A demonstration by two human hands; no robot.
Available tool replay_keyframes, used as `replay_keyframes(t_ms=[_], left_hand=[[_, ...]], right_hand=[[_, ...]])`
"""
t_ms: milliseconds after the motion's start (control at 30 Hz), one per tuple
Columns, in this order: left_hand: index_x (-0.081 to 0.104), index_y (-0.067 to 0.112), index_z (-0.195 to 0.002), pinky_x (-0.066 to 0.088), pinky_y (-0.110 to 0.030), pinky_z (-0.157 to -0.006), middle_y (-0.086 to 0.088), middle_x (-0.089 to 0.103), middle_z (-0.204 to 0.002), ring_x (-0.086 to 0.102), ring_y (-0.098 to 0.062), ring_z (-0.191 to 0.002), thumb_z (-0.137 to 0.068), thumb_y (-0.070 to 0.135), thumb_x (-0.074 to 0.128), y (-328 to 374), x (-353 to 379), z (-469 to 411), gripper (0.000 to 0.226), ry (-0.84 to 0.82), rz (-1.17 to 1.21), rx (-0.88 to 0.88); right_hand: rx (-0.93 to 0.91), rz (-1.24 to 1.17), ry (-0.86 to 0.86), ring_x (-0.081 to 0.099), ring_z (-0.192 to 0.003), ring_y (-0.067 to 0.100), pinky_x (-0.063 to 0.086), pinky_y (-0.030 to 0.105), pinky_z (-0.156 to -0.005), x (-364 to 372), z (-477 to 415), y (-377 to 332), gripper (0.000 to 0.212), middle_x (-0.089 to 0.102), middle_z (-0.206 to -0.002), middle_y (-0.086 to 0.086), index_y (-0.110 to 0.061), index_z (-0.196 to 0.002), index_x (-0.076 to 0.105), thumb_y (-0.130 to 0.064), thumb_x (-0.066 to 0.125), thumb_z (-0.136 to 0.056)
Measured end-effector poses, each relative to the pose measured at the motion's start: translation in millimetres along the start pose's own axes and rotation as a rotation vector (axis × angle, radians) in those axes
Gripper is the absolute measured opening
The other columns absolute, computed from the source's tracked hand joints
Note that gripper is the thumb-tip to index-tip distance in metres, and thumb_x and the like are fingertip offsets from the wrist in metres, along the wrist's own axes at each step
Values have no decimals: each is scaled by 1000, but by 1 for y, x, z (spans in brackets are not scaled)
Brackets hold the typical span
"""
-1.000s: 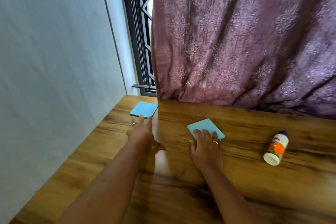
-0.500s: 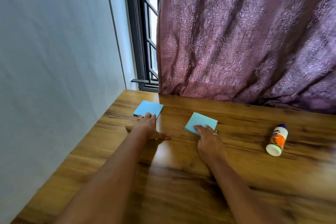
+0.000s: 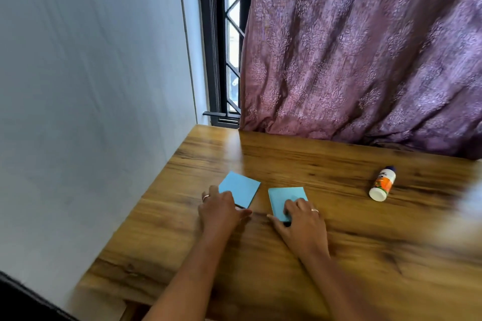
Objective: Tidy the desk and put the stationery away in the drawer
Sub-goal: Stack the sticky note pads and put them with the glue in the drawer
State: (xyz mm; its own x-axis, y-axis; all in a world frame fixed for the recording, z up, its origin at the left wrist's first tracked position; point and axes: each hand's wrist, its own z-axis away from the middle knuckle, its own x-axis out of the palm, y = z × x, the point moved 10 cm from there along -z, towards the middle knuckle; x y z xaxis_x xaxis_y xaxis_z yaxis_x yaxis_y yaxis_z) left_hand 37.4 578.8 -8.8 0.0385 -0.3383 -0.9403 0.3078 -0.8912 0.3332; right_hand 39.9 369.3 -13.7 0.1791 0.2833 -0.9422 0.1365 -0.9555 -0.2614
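Head view of a wooden counter [image 3: 326, 255] set against a pale wall [image 3: 91, 86] on the left and a purple patterned curtain [image 3: 365, 55] at the back, with a dark window frame [image 3: 216, 41] showing in the gap between them. Two light blue sticky-note pads lying flat near the left part of the counter, just beside each other but apart: left pad [image 3: 241, 187] turned cornerwise, right pad [image 3: 284, 199] more nearly square to the viewer. Left hand [image 3: 220, 212] palm down, fingers laid on the near corner of the left pad, thumb out to the side on the wood; ring on one finger. Right hand [image 3: 302, 221] palm down, fingers flat over the near right portion of the right pad, thumb spread along its near edge; ring on one finger. Neither hand closed around a pad; both flat and loosely spread. Small white glue bottle [image 3: 382, 184] with orange label and dark cap lying on its side well to the right, apart from both pads. Right edge of view blurred.
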Motion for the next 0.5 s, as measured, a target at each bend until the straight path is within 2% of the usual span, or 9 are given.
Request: replay_keyframes(t_ms=[67, 133, 233, 333, 433, 500], left_hand=[[56, 21, -116, 34, -40, -105, -6, 40, -133, 34, -27, -129, -69, 67, 64, -8, 9, 3, 66, -83, 8, -35], [55, 22, -118, 31, -42, -108, -7, 41, -134, 31, -26, -132, -73, 67, 62, -8, 12, 4, 64, -115, -14, -27], [57, 21, -117, 39, -44, -101, -2, 45, -130, 37, -23, -127, -77, 61, 62, -6, 8, 7, 57, -107, -40, -8], [50, 19, -125, 43, -44, -94, 0, 44, -131, 40, -24, -124, -82, 53, 63, -2, 4, 18, 57, -39, -24, 8], [26, 26, -141, 39, -51, -100, 1, 22, -152, 21, -29, -140, -87, 44, 60, 11, 9, 22, 66, -28, -43, 120], [12, 32, -149, 29, -56, -108, 5, 1, -160, 1, -29, -147, -91, 48, 51, 19, 19, 20, 71, -132, -201, 222]], right_hand=[[27, -4, 19, 54, -101, 21, 49, 36, -78, -3, 11, 0, 42, 57, -100, -3, -25, -93, 57, -65, 53, -79], [46, -31, 5, 53, -103, 22, 48, 36, -83, -4, 21, -2, 37, 56, -103, -3, -24, -96, 55, -59, 54, -82], [63, -54, 5, 51, -104, 23, 46, 37, -88, -7, 35, -6, 32, 56, -104, -3, -25, -98, 54, -53, 54, -82], [58, -47, 7, 52, -108, 26, 46, 43, -91, -11, 53, -12, 47, 58, -113, -2, -26, -109, 57, -56, 40, -77], [35, 10, -84, 40, -127, 24, 36, 46, -101, -5, 69, -18, 69, 47, -137, -6, -32, -132, 47, -60, 18, -75], [42, 29, -132, 28, -137, 24, 30, 50, -104, -4, 78, -18, 64, 35, -149, -7, -36, -140, 37, -58, 21, -82]])
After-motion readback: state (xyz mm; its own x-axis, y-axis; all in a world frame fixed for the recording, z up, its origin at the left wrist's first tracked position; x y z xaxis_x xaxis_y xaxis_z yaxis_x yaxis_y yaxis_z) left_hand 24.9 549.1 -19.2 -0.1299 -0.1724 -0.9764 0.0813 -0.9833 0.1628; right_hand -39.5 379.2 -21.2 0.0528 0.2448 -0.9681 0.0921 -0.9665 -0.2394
